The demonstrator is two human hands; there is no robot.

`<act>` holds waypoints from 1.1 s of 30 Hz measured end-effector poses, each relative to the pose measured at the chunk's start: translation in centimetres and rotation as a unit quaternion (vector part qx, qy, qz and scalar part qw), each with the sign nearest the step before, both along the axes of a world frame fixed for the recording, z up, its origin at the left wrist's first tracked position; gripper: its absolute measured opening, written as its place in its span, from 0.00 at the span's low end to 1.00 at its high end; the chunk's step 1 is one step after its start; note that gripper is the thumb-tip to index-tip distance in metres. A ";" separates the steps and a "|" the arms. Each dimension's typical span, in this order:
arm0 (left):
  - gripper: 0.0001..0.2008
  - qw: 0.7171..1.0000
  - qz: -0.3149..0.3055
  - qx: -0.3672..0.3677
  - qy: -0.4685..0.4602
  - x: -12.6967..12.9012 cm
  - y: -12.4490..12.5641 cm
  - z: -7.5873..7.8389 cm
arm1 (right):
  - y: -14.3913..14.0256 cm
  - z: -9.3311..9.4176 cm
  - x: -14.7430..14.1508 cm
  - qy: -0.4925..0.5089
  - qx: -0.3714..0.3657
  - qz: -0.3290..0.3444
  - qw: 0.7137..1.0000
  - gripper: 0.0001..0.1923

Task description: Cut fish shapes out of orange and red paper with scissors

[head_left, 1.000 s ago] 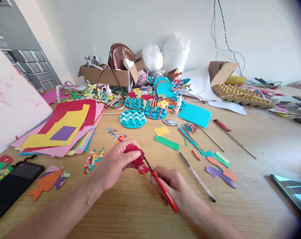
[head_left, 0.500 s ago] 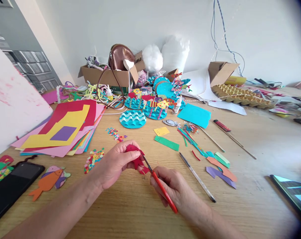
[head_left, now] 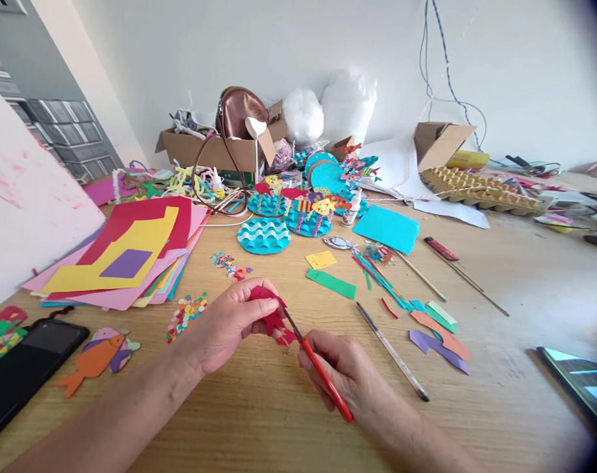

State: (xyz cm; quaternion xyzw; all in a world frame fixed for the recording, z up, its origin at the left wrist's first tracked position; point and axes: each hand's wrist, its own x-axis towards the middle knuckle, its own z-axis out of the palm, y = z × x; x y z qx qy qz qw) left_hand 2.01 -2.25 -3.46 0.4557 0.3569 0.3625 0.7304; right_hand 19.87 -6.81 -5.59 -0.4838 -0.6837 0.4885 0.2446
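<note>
Between the thumb and fingers of my left hand is a piece of red paper, partly cut and hidden in part by the fingers. My right hand is closed round the handles of red-handled scissors. The scissor blades meet the paper's right edge near my left thumb. Paper confetti dots lie just left of my left hand. A clear pen rests on the table to the right of my right hand, and a green paper strip lies beyond the scissors.
Stacked coloured paper, a black phone and an orange paper fish are at left. Blue wave-decorated discs, a glue bottle and a cardboard box stand behind. Paper scraps and a second phone lie right.
</note>
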 end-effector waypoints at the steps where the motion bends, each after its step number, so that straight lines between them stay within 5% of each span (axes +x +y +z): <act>1: 0.04 1.000 0.001 -0.002 0.000 0.0 0.0 0.0 | 0.0 0.0 0.0 0.000 0.003 -0.001 1.000 0.16; 25: 0.03 1.000 -0.004 -0.004 0.022 -0.1 0.1 0.0 | 0.1 0.1 0.1 -0.014 0.009 0.011 1.000 0.16; 33: 0.06 0.985 0.017 0.091 0.143 -0.6 0.5 0.1 | 0.2 0.1 0.1 -0.036 0.012 0.017 0.999 0.17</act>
